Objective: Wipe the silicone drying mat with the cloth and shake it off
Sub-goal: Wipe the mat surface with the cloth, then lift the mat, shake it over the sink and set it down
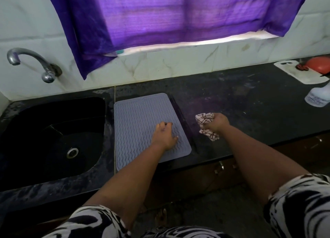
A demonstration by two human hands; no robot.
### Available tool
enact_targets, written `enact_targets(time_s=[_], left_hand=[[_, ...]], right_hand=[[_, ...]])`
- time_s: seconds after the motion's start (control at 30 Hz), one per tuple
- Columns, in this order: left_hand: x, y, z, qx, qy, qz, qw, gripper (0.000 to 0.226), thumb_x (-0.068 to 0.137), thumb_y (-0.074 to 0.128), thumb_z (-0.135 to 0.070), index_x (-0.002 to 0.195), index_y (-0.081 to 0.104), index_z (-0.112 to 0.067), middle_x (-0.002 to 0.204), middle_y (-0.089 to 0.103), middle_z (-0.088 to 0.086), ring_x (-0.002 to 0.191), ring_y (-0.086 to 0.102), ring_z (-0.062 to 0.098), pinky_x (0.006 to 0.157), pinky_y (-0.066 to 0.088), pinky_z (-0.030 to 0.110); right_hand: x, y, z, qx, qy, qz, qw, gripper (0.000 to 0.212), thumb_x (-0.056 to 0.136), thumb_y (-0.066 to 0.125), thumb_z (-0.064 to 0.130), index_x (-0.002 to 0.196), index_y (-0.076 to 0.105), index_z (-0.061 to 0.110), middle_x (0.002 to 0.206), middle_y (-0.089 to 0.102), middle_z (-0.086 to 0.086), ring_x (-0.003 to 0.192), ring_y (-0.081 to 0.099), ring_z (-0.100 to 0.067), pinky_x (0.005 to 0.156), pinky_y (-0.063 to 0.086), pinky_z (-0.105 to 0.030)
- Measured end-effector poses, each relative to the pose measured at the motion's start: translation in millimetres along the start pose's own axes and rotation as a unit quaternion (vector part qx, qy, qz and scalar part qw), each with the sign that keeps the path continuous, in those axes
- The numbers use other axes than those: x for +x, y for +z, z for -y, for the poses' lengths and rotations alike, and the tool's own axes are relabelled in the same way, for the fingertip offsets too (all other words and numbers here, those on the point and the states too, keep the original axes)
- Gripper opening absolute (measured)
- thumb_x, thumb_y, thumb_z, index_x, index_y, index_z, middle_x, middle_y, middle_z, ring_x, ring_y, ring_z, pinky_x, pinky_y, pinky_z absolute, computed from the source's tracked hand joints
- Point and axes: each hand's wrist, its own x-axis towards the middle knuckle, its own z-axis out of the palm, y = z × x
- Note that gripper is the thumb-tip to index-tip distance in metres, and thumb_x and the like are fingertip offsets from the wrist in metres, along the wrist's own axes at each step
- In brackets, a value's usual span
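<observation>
Closest to me are two bare forearms coming out of black-and-white patterned sleeves (301, 202). The left hand (165, 137) lies on the near right part of the silicone drying mat (141, 116), fingers loosely spread and pressing down flat on it. That mat is a pale grey rectangle with rounded corners and wavy ridges all over, lying flat on the dark speckled worktop (232, 102) just right of the black sink (50, 136). The right hand (217, 122) is off to the right of the mat, fist closed round a bunched-up white cloth (205, 126) with thin dark check lines. Further back on the right there's a spray bottle (319, 97), a white cutting board (296, 71) with something orange on it. A curved metal tap (32, 63) sticks out of the tiled wall, purple curtain (178, 18) above.
</observation>
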Motion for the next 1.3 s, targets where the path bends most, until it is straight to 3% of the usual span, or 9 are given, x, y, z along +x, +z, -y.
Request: enact_targets(time_s=[0.1, 0.2, 0.3, 0.47, 0.67, 0.83, 0.93, 1.17, 1.3], left_hand=[[16.7, 1.0, 3.4, -0.004, -0.006, -0.004, 1.000, 0.063, 0.087, 0.060, -0.044, 0.139, 0.036, -0.018, 0.141, 0.035, 0.009, 0.132, 0.031, 0.028, 0.109, 0.034, 0.040], [29.2, 3.1, 7.2, -0.006, -0.014, -0.001, 1.000, 0.061, 0.087, 0.060, -0.043, 0.138, 0.037, -0.017, 0.140, 0.034, 0.009, 0.131, 0.031, 0.028, 0.108, 0.034, 0.040], [35.5, 7.0, 11.2, 0.000, -0.007, 0.007, 1.000, 0.063, 0.087, 0.060, -0.041, 0.139, 0.036, -0.016, 0.141, 0.032, 0.009, 0.132, 0.030, 0.028, 0.109, 0.033, 0.040], [42.4, 9.9, 15.6, -0.008, -0.015, 0.003, 1.000, 0.061, 0.086, 0.060, -0.039, 0.138, 0.037, -0.016, 0.140, 0.033, 0.009, 0.131, 0.031, 0.027, 0.108, 0.035, 0.040], [25.6, 10.2, 26.8, 0.001, -0.026, -0.032, 0.999, 0.061, 0.089, 0.056, -0.043, 0.139, 0.035, -0.015, 0.140, 0.034, 0.009, 0.129, 0.033, 0.027, 0.108, 0.036, 0.041], [-9.1, -5.0, 61.5, 0.006, -0.103, -0.099, 0.990, 0.060, 0.091, 0.052, -0.045, 0.138, 0.036, -0.011, 0.137, 0.036, 0.012, 0.126, 0.036, 0.030, 0.104, 0.036, 0.043], [-36.5, -14.4, 80.1, 0.007, -0.150, -0.124, 0.981, 0.056, 0.089, 0.056, -0.041, 0.132, 0.041, -0.008, 0.133, 0.040, 0.014, 0.122, 0.038, 0.031, 0.102, 0.036, 0.043], [-94.9, -25.2, 115.8, -0.062, -0.319, -0.107, 0.940, 0.071, 0.082, 0.066, -0.044, 0.129, 0.034, -0.003, 0.136, 0.030, 0.017, 0.125, 0.033, 0.035, 0.097, 0.042, 0.043], [-101.8, -36.0, 121.3, -0.129, -0.390, -0.033, 0.911, 0.086, 0.079, 0.073, -0.046, 0.136, 0.027, -0.001, 0.140, 0.028, 0.019, 0.130, 0.034, 0.036, 0.102, 0.041, 0.042]], right_hand=[[18.4, 10.2, 5.1, -0.148, -0.126, -0.081, 0.978, 0.030, 0.083, 0.069, 0.018, 0.109, 0.059, 0.004, 0.117, 0.057, -0.018, 0.104, 0.058, -0.036, 0.086, 0.048, -0.041], [27.9, 32.8, -1.0, -0.292, -0.188, -0.039, 0.937, 0.041, 0.084, 0.064, 0.011, 0.124, 0.054, 0.009, 0.132, 0.050, -0.013, 0.121, 0.048, -0.032, 0.096, 0.043, -0.041], [20.1, 59.3, -31.7, -0.314, -0.162, 0.032, 0.935, 0.075, 0.093, 0.048, 0.047, 0.154, 0.018, 0.016, 0.163, 0.011, -0.004, 0.150, 0.010, -0.023, 0.120, 0.009, -0.045], [19.2, 70.3, -53.8, -0.337, -0.141, 0.066, 0.929, 0.107, 0.072, 0.006, 0.088, 0.154, -0.012, 0.022, 0.161, -0.018, -0.003, 0.149, -0.019, -0.022, 0.116, -0.013, -0.051], [29.2, 66.4, -20.8, -0.373, -0.040, 0.124, 0.919, 0.091, 0.084, 0.008, 0.077, 0.154, -0.009, 0.022, 0.162, -0.020, -0.005, 0.149, -0.016, -0.025, 0.116, -0.009, -0.054], [-6.7, 76.8, 12.5, -0.252, -0.147, -0.104, 0.951, 0.055, 0.089, 0.049, 0.050, 0.126, 0.050, 0.010, 0.131, 0.045, -0.016, 0.122, 0.042, -0.033, 0.103, 0.036, -0.046], [-34.8, 100.1, 24.7, -0.181, -0.190, -0.058, 0.963, 0.031, 0.089, 0.058, 0.029, 0.111, 0.054, 0.007, 0.118, 0.050, -0.014, 0.109, 0.048, -0.028, 0.090, 0.044, -0.039], [-58.0, 114.4, 35.3, -0.149, 0.022, 0.041, 0.988, 0.082, 0.077, 0.077, 0.038, 0.139, 0.033, 0.006, 0.141, 0.037, -0.017, 0.130, 0.039, -0.034, 0.101, 0.042, -0.043], [-52.8, 100.3, 41.9, -0.166, 0.066, 0.089, 0.980, 0.078, 0.082, 0.070, 0.041, 0.140, 0.037, 0.001, 0.141, 0.047, -0.016, 0.126, 0.050, -0.029, 0.101, 0.048, -0.037]])
